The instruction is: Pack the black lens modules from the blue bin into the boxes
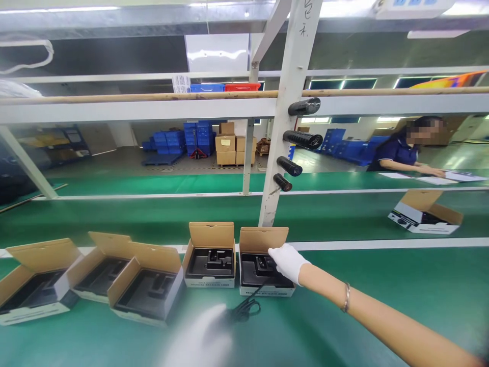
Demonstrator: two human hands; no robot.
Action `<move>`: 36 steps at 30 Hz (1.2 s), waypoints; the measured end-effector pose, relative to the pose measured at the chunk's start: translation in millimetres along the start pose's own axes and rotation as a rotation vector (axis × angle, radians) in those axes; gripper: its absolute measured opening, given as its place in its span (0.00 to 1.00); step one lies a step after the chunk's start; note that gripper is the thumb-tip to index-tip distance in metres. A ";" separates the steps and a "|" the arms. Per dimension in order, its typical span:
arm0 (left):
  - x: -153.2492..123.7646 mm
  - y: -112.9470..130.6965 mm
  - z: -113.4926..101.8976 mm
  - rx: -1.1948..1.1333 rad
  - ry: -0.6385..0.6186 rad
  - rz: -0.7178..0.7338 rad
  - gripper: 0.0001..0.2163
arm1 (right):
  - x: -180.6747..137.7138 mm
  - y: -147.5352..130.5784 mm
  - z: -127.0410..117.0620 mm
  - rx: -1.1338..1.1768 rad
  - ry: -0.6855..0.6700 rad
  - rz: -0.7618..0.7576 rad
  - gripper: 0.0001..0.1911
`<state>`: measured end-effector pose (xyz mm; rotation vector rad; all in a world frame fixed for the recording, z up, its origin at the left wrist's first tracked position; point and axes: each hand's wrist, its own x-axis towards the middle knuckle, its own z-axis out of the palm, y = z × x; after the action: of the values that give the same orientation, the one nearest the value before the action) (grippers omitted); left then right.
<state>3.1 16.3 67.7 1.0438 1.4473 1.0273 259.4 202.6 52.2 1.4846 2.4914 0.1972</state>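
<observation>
My right hand [287,262], in a white glove, reaches into an open cardboard box [263,239] and is curled over a black corded part in the box's black tray. A black cord [246,307] trails from that box down onto the green belt [344,275] and ends in a loose coil. Just left of the coil, my left hand [200,334] is only a white motion smear and its fingers cannot be made out. A second open box [211,235] with a bare black tray stands directly to the left.
Three more open boxes [130,252] with black trays lie at the left. A white rack post [284,132] carrying several black cylindrical parts [303,138] rises behind the boxes. Farther back on the right stands another open box [424,204], and a co-worker [405,148] handles papers.
</observation>
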 end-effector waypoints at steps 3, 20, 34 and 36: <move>6.9 14.0 5.5 0.060 0.010 0.078 0.15 | 2.2 3.9 -3.8 0.000 -0.053 -0.015 0.07; 95.6 76.7 94.4 0.320 -0.270 0.629 0.24 | -66.3 -10.3 -89.0 1.177 0.195 -0.130 0.13; 159.3 28.7 117.7 1.390 -0.594 0.713 0.16 | -15.9 5.3 13.5 0.087 -0.027 -0.198 0.09; 153.2 22.4 118.1 1.513 -0.585 0.774 0.11 | -9.5 -4.0 20.6 0.056 -0.035 -0.175 0.10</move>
<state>108.1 177.7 38.8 2.8176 1.1590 -0.2066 265.8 192.2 32.6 1.2684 2.6010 0.0710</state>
